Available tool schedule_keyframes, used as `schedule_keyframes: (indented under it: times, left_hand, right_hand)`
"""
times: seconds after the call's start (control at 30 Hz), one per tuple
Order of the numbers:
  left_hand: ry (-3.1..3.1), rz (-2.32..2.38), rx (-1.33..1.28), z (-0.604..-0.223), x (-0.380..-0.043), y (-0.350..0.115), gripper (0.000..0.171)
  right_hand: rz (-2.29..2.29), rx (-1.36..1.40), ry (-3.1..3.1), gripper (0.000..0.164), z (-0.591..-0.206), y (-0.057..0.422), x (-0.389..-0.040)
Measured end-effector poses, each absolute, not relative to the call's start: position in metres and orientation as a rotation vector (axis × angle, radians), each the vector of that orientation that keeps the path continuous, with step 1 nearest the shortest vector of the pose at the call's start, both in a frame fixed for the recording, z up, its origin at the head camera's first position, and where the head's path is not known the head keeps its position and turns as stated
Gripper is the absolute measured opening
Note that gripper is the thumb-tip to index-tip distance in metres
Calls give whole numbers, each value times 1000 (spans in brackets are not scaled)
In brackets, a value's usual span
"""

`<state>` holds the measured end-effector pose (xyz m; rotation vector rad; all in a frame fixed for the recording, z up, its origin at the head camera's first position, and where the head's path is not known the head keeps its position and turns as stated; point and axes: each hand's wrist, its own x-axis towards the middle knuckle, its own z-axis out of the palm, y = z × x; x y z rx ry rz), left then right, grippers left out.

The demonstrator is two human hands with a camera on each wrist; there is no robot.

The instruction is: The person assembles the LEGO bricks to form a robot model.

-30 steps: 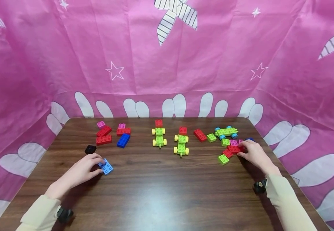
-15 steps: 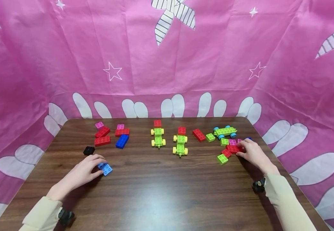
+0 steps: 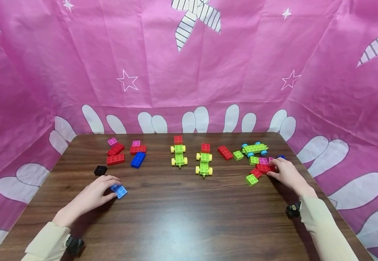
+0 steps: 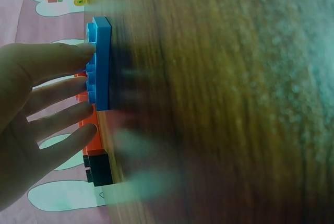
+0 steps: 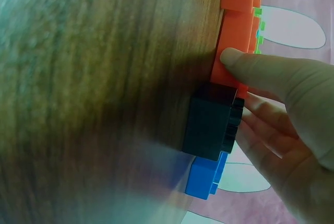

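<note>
Three wheeled bases, two black bricks, two dark-blue bricks, one light-blue brick

Bricks lie left and right of two central wheeled toys.

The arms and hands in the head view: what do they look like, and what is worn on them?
The left hand and right hand are a person's, without gloves. The left sleeve and right sleeve are plain and cream. A small black device shows at each sleeve's end.

The left grip is palm-down, fingers apart, while the right grip pinches, thumb outstretched.
</note>
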<state>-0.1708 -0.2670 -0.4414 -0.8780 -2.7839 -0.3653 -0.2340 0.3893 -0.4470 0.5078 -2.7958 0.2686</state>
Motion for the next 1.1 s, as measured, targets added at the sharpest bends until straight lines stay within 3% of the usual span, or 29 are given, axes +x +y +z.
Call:
schedule_keyframes:
  times: [1.1]
  left_hand:
    - [-2780, -390, -887, -446, -174, -271, 31]
  right_hand:
    - [240, 705, -2675, 29, -448, 393, -232]
